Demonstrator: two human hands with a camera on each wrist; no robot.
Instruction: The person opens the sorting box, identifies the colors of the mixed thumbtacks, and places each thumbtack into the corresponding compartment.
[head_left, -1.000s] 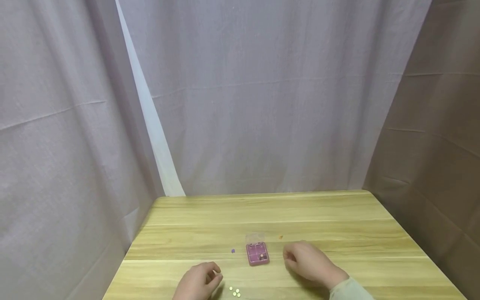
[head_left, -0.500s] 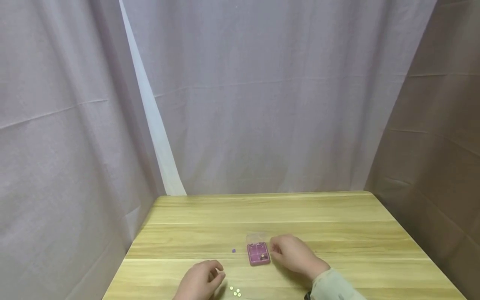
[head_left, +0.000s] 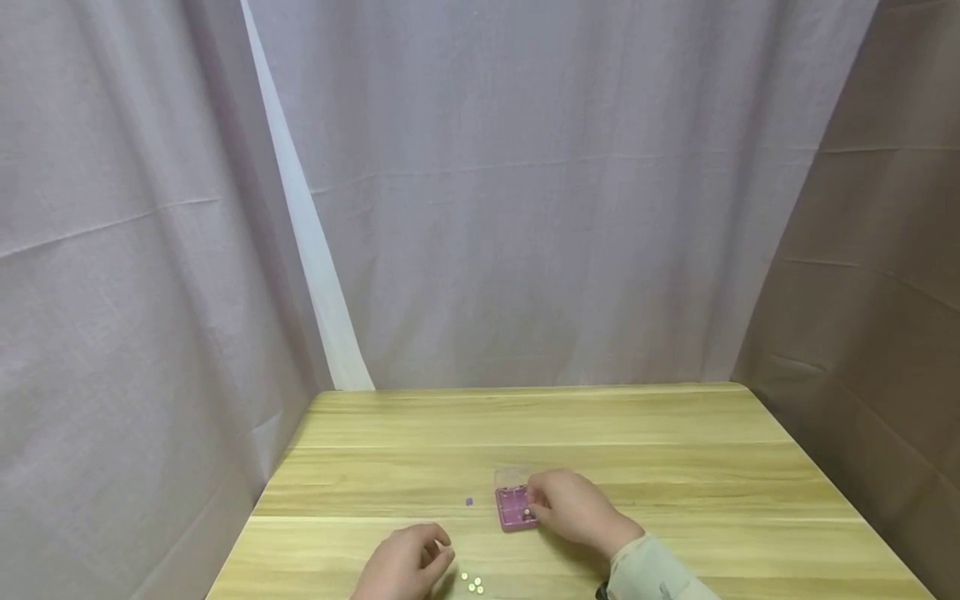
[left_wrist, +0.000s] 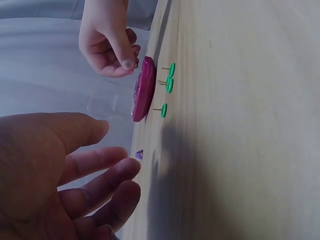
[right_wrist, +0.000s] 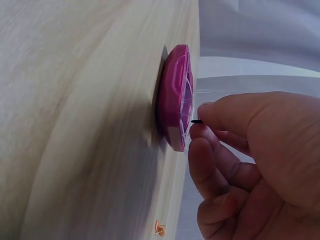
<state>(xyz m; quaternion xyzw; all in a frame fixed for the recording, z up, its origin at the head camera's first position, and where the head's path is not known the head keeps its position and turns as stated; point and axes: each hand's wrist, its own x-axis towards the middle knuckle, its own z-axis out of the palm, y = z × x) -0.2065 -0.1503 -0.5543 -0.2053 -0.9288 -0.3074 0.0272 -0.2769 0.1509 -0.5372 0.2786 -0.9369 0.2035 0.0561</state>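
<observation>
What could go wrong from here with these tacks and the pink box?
Two things, as I see it. The green tacks lie points up near the left hand, so lowering or sliding that hand carelessly might end in a prick. And the right hand pinches only a small dark piece at the open pink box; it could slip and fall onto the table.

Head view: the right hand (head_left: 574,510) hides the upper right side of the pink box (head_left: 512,508). The bottom border cuts off the left hand (head_left: 402,563) and the near part of the desk (head_left: 660,433). Right wrist view: the dark item (right_wrist: 196,121) pinched by the right hand is too small to identify; the pink box's interior is mostly hidden.
</observation>
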